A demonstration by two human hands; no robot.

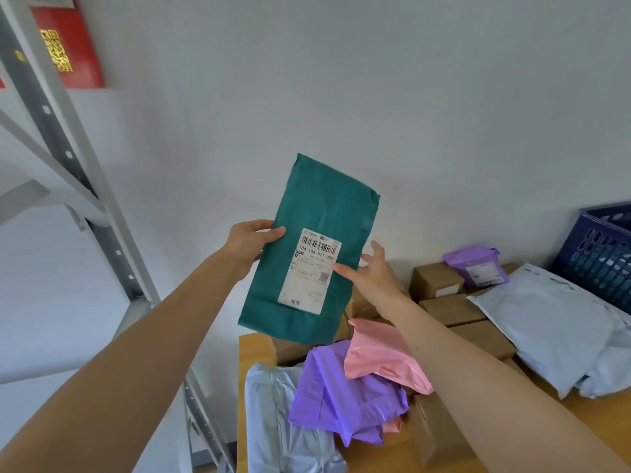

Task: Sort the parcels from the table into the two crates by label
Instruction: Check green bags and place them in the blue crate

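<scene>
**While Held Aloft: Single-Grip Risk**

While the green parcel [324,206] is held upright above the counter [254,349], only the left hand [251,247] pinches its edge. The right hand [370,271] is spread, one fingertip touching the label [314,268]. Likely risks: the slick bag slips free, or a misread label sends it to the wrong crate.

A parcel [307,250] hangs above the bench's [255,349] left end. Mailers [341,394] and boxes [437,279] lie on it, a crate [601,254] far right, shelving [102,213] left.
</scene>
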